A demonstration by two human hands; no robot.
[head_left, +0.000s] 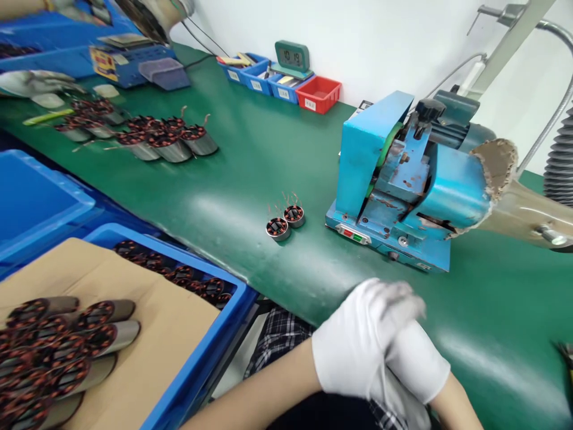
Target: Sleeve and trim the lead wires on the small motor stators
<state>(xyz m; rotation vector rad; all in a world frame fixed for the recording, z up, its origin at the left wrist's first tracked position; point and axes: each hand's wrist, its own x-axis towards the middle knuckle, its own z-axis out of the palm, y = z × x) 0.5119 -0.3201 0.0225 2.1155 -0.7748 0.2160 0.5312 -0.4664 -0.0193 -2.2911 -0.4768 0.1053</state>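
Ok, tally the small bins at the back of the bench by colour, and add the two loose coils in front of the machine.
Blue bins: 3
Red bin: 1
Loose coils by the blue machine: 2
Total: 6

green workbench point(250, 149), white wall point(380, 36)

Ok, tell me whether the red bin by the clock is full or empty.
Empty, as far as shows: the red bin beside the clock shows only its bare red inside; the near wall hides part of the floor.
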